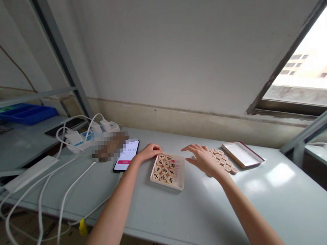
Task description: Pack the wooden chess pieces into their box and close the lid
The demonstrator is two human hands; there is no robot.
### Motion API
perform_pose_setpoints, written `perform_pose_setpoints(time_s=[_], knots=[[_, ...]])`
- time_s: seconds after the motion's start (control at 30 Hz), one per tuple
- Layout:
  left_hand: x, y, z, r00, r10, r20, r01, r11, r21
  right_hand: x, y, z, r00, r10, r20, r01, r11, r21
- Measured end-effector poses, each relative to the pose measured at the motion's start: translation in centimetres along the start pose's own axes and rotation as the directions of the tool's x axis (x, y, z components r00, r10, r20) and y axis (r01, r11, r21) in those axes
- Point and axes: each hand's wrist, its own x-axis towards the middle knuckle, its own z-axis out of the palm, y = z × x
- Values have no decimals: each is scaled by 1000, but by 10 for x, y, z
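- Left hand (pixel 152 151): fingers bent at the back-left corner of the shallow pale tray (pixel 182 172); looks to be in contact, can't tell if it actually grips the rim.
- Right hand (pixel 200 158): fingers spread, not closed on anything visible; held between the tray and the loose pieces, nearer the latter. Palm side is hidden.
- Tray sits on the grey table (pixel 212 211), roughly between the forearms, slightly skewed.
- Inside the tray: round dark-lettered pieces (pixel 165 170), flat, characters up, in three columns toward the left side. Right strip of the floor shows, with red marks on it.
- Loose pieces (pixel 226 167): round, pale, grouped on the table right of the tray, partly behind the right hand; lettering too small to read.
- Open shallow box (pixel 242 153), dark red edge, white inside: just beyond the loose pieces, on their right.
- Phone (pixel 127 156): screen lit, lies left of the left hand, pixelated brown object (pixel 110 149) beside it.
- Further left: power strip (pixel 81 143) with plugs in, white cables (pixel 39 202) looping past the table edge, yellow tag (pixel 82 227) on one.
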Motion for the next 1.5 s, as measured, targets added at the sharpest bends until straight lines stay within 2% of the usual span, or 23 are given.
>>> perform_pose_setpoints(time_s=[0.1, 0.2, 0.43, 0.63, 0.83, 1.03, 1.13, 1.2, 1.3, 1.4, 1.5], knots=[[0, 2, 1, 1000, 2, -14, -2, 1000, 21, 9, -20, 8, 988, -144, 63, 141, 989, 40], [0, 4, 0, 1000, 4, -12, -4, 1000, 31, 15, -33, 16, 974, -201, 108, 199, 979, 31], [2, 2, 0, 1000, 5, -5, -5, 999, 50, 10, -34, 12, 975, -169, 147, 168, 986, 15], [4, -1, 1, 1000, 7, -15, -7, 999, 34, 9, -35, 14, 982, -129, 135, 125, 991, 37], [2, 2, 1, 1000, -2, -19, 3, 1000, 26, -4, -13, 0, 999, -37, 9, 35, 992, 125], [1, 3, 1, 1000, -23, -15, 23, 999, 29, -28, 24, -6, 997, 81, 2, -80, 992, -100], [2, 2, 2, 1000, -25, -16, 26, 999, 28, -33, 27, -5, 993, 113, -36, -117, 983, -141], [1, 2, 2, 1000, -20, -12, 20, 999, 25, -32, 20, -6, 995, 90, -49, -95, 991, -95], [1, 2, 2, 1000, -8, -17, 8, 1000, 22, -24, -2, -8, 1000, -21, -15, 21, 999, 23], [1, 3, 3, 1000, -5, -31, 6, 1000, 30, -11, -25, -5, 986, -149, 79, 142, 985, 94], [1, 4, 3, 999, 2, -36, 0, 999, 41, 0, -38, 5, 962, -207, 179, 189, 976, 109]])
